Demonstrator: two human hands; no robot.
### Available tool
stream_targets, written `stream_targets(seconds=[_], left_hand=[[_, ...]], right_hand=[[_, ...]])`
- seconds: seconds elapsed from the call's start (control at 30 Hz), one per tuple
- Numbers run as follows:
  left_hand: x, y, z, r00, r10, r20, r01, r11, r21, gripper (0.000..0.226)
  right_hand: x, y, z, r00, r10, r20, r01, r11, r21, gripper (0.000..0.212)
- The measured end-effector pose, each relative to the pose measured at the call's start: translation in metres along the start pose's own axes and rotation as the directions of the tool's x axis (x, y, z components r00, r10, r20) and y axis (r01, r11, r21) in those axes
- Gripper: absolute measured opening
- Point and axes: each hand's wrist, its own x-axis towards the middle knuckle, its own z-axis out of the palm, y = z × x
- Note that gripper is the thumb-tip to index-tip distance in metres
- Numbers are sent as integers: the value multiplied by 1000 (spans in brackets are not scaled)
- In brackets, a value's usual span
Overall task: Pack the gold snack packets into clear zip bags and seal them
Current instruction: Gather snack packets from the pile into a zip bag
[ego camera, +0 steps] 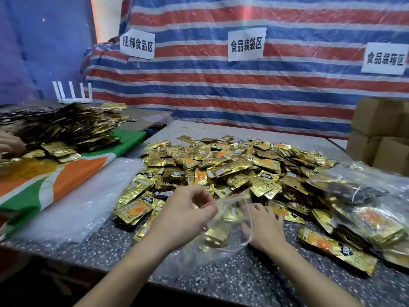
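The left hand pinches the rim of a clear zip bag between thumb and curled fingers, lifting one side of its mouth just at the near side of the heap of gold packets. The right hand lies flat at the other side of that mouth, fingers straight and spread, partly veiled by the film. It seems to grip nothing, though I cannot tell whether a packet sits under the palm. The bag rests on the speckled table at the heap's near edge with a few gold packets already inside. Its mouth is turned toward the heap, and its long axis runs from the person toward the heap. The coming move turns on this, I judge: loose packets lie just beyond the right fingertips, straight ahead of the gaping mouth, so the right hand is the nearer one to fetch while the left props the rim. Filled bags lie to the right of the heap. The zip is not yet pressed closed
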Motion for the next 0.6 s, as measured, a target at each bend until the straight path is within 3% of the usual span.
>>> stream_targets(seconds=[0.07, 0.13, 0.2, 0.27, 0.3, 0.37, 0.47, 0.53, 0.6], left_hand=[[2, 0, -2, 1000, -1, 10, 0, 1000, 13, 11], [5, 1, -4, 1000, -6, 13, 6, 1000, 19, 11], [7, 0, -7, 1000, -11, 10, 11, 1000, 27, 10], [8, -2, -8, 1000, -27, 7, 26, 999, 18, 9], [9, -3, -7, 999, -37, 6, 37, 999, 7, 9], [10, -5, -5, 998, -55, 4, 55, 998, -10, 8], [12, -7, 2, 997, -71, 14, 71, 997, -15, 8], [13, -8, 7, 997, -78, 28, 78, 997, -2, 10], [14, -8, 12, 995, -87, 50, 85, 996, 25, 13]], right_hand=[[-1, -1, 1, 997, -66, -51, 57, 984, -170, 45], [-5, -1, -5, 990, -99, -98, 81, 982, -172, 37], [-9, 1, -14, 989, -82, -123, 76, 996, -54, 33], [-14, 5, -28, 999, 32, -23, -24, 958, 285, 36], [-18, 7, -37, 992, 105, 70, -126, 837, 532, 37], [-29, 8, -56, 952, 187, 242, -300, 418, 857, 33], [-44, 7, -83, 935, 138, 327, -305, -160, 939, 29], [-53, 5, -97, 963, 67, 261, -225, -334, 916, 44], [-61, 2, -110, 989, -15, 149, -143, -390, 910, 46]])
